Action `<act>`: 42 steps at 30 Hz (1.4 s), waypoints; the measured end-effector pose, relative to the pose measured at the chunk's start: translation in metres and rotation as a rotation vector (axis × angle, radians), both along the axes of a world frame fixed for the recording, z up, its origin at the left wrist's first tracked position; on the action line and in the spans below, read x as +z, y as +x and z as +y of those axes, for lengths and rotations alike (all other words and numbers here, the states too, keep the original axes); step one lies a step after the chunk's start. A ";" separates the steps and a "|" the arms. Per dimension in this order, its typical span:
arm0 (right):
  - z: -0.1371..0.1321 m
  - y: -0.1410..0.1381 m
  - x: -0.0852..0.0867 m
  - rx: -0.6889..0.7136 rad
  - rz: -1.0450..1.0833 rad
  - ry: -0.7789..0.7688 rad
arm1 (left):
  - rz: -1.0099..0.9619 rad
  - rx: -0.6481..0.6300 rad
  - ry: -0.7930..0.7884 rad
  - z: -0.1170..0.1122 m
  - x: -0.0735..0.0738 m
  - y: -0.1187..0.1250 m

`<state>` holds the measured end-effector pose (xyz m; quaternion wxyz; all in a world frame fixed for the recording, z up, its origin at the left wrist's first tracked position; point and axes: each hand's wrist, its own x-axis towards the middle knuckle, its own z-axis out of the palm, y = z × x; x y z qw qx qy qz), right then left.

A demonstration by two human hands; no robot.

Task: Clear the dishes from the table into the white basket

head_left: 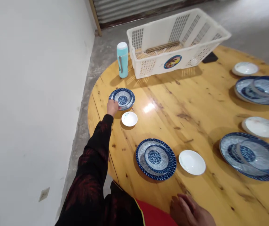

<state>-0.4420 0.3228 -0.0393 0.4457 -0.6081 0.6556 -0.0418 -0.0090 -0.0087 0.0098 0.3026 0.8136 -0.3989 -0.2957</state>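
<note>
Four settings of blue-patterned bowl-on-plate with white saucer lay on the bench [195, 103]; the left hand [112, 107] pinched the upper-left setting's plate [122, 99] rim, the right hand [188, 211] rested loosely open, empty, bottom edge

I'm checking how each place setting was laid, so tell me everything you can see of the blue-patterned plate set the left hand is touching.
The blue-patterned plate lies flat near the far-left edge of the round wooden table. It looks like glazed ceramic, with a dark blue rim and a dense blue-and-white pattern. A smaller matching bowl sits nested in its middle, upright and empty. The left hand touches the plate's near-left rim. A small white dish lies just in front, apart from it; a teal bottle stands behind.
</note>
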 end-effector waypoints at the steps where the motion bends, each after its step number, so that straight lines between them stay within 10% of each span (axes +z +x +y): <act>1: -0.009 0.001 0.003 -0.014 -0.015 -0.039 | 0.008 -0.022 -0.026 0.009 0.006 -0.003; 11: -0.112 0.056 0.082 -0.279 -0.387 -0.378 | 0.047 -0.530 -0.135 0.147 0.050 -0.095; 18: -0.111 0.064 0.072 -0.119 -0.228 -0.442 | -0.206 -0.687 0.043 0.210 0.043 -0.152; 28: -0.108 0.056 0.021 0.077 0.230 -0.564 | -0.364 -0.665 0.236 0.221 0.024 -0.178; 42: -0.121 0.072 0.031 0.168 0.488 -0.333 | -0.506 -0.747 0.331 0.209 0.017 -0.172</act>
